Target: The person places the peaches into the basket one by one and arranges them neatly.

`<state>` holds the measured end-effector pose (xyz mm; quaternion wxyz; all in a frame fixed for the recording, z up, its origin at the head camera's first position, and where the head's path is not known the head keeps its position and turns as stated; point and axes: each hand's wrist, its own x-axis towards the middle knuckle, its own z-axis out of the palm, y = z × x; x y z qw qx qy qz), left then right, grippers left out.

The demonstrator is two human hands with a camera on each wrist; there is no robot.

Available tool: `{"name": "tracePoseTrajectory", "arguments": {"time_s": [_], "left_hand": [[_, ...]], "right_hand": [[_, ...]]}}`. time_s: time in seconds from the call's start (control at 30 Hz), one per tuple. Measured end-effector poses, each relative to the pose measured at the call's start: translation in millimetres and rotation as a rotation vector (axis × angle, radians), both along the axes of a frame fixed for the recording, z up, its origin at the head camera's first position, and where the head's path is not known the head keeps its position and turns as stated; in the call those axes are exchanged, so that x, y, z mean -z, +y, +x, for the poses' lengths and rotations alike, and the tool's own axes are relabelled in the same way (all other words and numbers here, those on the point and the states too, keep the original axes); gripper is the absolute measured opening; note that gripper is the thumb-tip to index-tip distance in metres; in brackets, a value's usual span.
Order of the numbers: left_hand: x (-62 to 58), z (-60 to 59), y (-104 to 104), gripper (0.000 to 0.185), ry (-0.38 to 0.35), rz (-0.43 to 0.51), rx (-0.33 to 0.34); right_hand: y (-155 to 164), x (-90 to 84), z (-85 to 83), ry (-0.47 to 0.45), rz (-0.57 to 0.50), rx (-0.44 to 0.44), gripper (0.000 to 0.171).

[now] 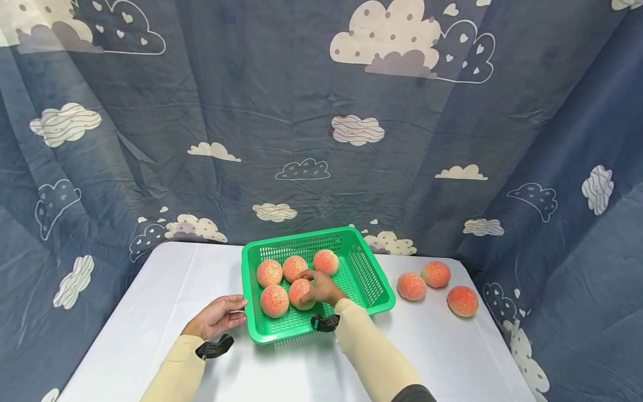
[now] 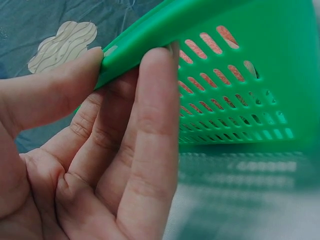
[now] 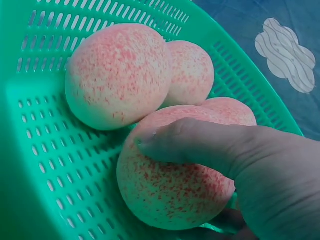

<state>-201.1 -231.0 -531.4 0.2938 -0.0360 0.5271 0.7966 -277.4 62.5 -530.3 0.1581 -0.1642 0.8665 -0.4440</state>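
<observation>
From the head view, a green basket on the white table holds five peaches; three more peaches lie right of the basket, well apart from it. The right hand curls round one peach inside the basket, while the left hand pinches the basket's left rim. At the left wrist, thumb and fingers clamp that rim; the peaches show only through the slots. At the right wrist, three peaches are visible, the held one partly hidden by the thumb.
</observation>
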Motion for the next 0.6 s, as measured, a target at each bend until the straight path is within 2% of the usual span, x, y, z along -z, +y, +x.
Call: {"name": "tracePoseTrajectory", "arguments": {"time_s": [0.17, 0.6], "left_hand": [[-1.8, 0.8, -0.1, 0.016, 0.013, 0.006, 0.01], [-3.5, 2.4, 0.5, 0.015, 0.012, 0.008, 0.01]], "right_hand": [[-2.8, 2.5, 0.2, 0.017, 0.03, 0.023, 0.063], [-2.4, -2.8, 3.8, -0.039, 0.013, -0.003, 0.064]]}}
